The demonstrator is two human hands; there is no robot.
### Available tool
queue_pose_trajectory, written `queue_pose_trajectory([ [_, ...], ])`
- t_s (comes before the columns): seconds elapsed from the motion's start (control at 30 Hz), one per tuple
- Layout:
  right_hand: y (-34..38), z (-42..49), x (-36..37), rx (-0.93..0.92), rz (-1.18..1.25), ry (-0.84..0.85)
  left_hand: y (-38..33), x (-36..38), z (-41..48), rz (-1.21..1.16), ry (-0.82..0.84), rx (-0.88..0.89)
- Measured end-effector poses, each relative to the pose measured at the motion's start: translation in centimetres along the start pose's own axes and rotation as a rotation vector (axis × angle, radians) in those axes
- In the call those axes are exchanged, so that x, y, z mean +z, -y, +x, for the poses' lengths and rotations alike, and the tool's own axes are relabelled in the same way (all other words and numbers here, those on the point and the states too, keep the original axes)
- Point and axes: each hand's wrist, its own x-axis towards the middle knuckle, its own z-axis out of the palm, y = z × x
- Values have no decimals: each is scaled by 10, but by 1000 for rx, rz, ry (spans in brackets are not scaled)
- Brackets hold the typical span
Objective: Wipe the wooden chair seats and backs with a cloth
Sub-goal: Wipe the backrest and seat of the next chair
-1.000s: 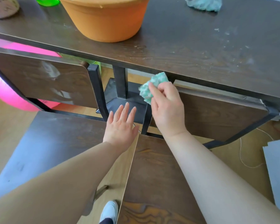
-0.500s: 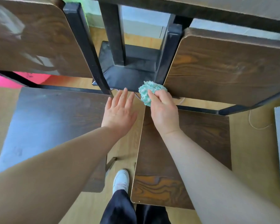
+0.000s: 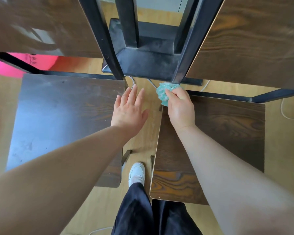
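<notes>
R hand (image 3: 181, 109) grips bunched cloth (image 3: 163, 93) at seat (image 3: 227, 126) back corner, to wipe. L hand (image 3: 129, 111) flat, fingers spread, prob. for balance.

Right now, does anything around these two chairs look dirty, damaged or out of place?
The left chair seat looks dusty and smudged, with a grey film dulling its grain, while the right chair seat shows clear grain. A white cord trails loose on the floor. Nothing looks spilled or broken.
</notes>
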Motion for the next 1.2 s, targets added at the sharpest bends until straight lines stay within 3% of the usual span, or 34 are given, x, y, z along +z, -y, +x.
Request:
queue_pose_trajectory([
  [0.27,44,-25,-100,-138,159,-279,-35,-65,-13,-79,-125,53],
  [0.57,72,-5,-224,-224,150,-626,-64,-96,-20,-75,-193,77],
  [0.7,68,14,-224,-299,89,-619,-70,-88,-19,-56,-196,96],
  [0.93,61,27,-195,-259,66,-530,-69,-76,-17,-23,-160,115],
  [1.2,60,32,-166,-218,132,-637,-63,-65,-11,-34,-127,101],
])
